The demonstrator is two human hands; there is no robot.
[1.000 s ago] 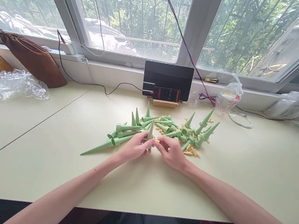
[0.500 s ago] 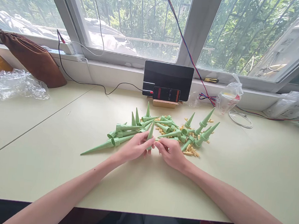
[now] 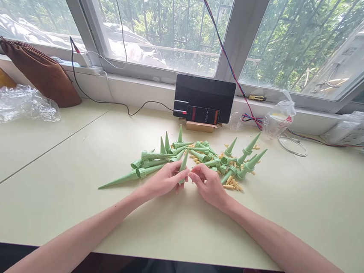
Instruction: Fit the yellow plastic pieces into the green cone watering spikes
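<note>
Near the middle of the table, my left hand (image 3: 164, 179) is closed round a green plastic watering spike (image 3: 184, 160), whose tip points up. Close beside it, my right hand (image 3: 210, 185) pinches a small yellowish peg (image 3: 189, 172) between thumb and forefinger, at the side of the spike; my fingers hide most of the peg. More green spikes (image 3: 122, 179) lie in a heap beyond and left of my hands, several of them standing on their caps. Short tan pegs (image 3: 234, 184) are scattered among spikes at the right.
Behind the heap, a phone (image 3: 202, 115) showing a timer leans on a black tablet (image 3: 205, 91). A brown pouch (image 3: 41, 73) and crumpled clear plastic (image 3: 20, 106) are at the left. A tied plastic bag (image 3: 278, 120) and white cable (image 3: 293, 146) sit at the back right.
My right hand has shifted very slightly, its fingertips still at the side of the spike. My left hand keeps its hold on the spike.
</note>
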